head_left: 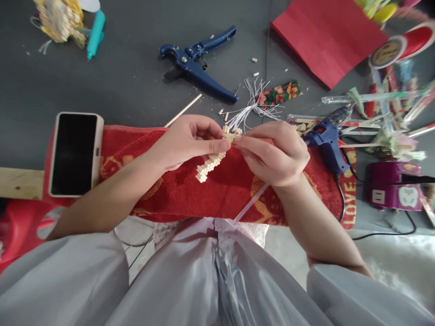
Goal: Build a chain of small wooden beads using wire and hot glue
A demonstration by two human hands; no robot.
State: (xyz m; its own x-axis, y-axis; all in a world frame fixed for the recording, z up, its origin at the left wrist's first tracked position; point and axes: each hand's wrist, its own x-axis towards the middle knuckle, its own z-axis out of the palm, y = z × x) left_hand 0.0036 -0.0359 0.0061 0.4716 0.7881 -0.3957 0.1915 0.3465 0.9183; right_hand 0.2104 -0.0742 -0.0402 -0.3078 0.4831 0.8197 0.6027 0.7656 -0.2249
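A curved strip of short pale wooden stick pieces (211, 165) hangs below my fingers, over a red towel (190, 194). My left hand (193, 141) pinches its upper part between thumb and fingers. Close against it, my right hand (277, 151) has thumb and forefinger pressed together at the strip's upper right end; whether they hold the strip itself or something thin on it is hidden. Just beyond the fingertips spreads a bundle of white threads (249, 106). Whether the threads join the strip cannot be made out.
Blue cutters (200, 63) lie open on the grey table (129, 68), near a thin wooden stick (183, 110). A phone (73, 154) rests at left. On the right are a blue glue gun (328, 142), red paper (326, 36), a ribbon spool (387, 52) and a purple box (396, 185).
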